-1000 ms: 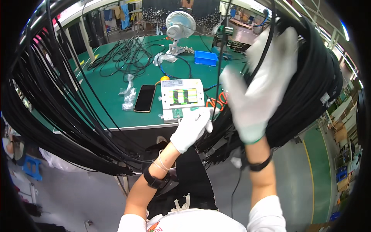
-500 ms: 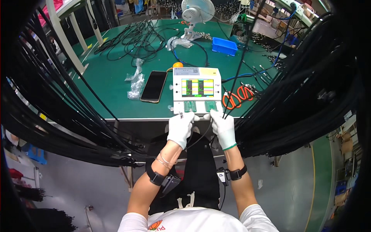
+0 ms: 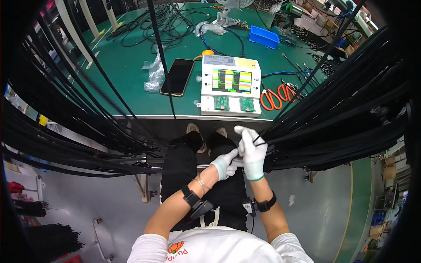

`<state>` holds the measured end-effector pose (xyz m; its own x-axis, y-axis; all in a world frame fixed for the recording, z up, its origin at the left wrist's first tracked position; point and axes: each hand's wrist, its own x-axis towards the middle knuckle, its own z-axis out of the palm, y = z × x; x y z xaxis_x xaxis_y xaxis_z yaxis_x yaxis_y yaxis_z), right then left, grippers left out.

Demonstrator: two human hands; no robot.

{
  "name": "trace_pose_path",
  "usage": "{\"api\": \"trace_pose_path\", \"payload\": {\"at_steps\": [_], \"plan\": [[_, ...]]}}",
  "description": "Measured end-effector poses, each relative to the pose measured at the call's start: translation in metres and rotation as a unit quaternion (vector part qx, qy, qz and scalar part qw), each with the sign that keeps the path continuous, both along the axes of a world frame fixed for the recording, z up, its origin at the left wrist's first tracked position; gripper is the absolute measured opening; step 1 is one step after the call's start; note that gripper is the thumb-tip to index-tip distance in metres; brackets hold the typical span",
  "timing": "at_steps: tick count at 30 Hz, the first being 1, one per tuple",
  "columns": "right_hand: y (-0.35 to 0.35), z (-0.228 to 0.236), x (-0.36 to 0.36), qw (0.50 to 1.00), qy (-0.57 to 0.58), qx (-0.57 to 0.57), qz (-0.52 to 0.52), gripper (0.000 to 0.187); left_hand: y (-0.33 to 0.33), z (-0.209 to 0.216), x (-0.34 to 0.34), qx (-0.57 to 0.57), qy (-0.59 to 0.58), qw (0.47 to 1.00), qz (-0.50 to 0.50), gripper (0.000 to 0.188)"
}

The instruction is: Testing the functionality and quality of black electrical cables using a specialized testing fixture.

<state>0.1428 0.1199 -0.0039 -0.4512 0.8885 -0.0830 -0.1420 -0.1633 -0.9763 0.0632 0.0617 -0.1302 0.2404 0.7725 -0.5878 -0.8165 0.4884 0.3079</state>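
Both my hands wear white gloves and are close together, below the table's front edge. My right hand (image 3: 253,151) is closed around a thin black cable (image 3: 262,143) beside the right bundle. My left hand (image 3: 225,165) is closed just left of it, fingertips touching the right hand; what it pinches is hidden. Beyond them a white tester (image 3: 208,91) stands at the table edge, its lit screen (image 3: 232,81) showing coloured rows. Two small green circuit boards, a left one (image 3: 222,103) and a right one (image 3: 247,104), sit on its front ledge with no cable in them.
Thick black cable bundles hang at left (image 3: 87,149) and right (image 3: 342,131). On the green table (image 3: 127,90) lie a phone (image 3: 177,77), plastic bags (image 3: 153,76), orange-handled scissors (image 3: 272,100), a blue tray (image 3: 264,37) and coiled cables (image 3: 153,27). A fan (image 3: 224,17) stands behind.
My hands have left the tester's front edge and come back toward me, the left also moving right to meet the right. The view has shifted, so the table sits higher.
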Motion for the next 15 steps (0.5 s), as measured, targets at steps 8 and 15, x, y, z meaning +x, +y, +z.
{"api": "trace_pose_path", "payload": {"at_steps": [8, 15], "plan": [[-0.072, 0.050, 0.066, 0.955, -0.063, 0.223, 0.184, 0.021, 0.029, -0.037, 0.013, -0.067, 0.106, 0.986, 0.113, 0.027], [-0.030, 0.031, 0.098, 0.854, -0.224, 0.402, 0.241, 0.028, -0.005, 0.036, -0.001, -0.059, 0.080, 0.988, 0.117, 0.025]]}}
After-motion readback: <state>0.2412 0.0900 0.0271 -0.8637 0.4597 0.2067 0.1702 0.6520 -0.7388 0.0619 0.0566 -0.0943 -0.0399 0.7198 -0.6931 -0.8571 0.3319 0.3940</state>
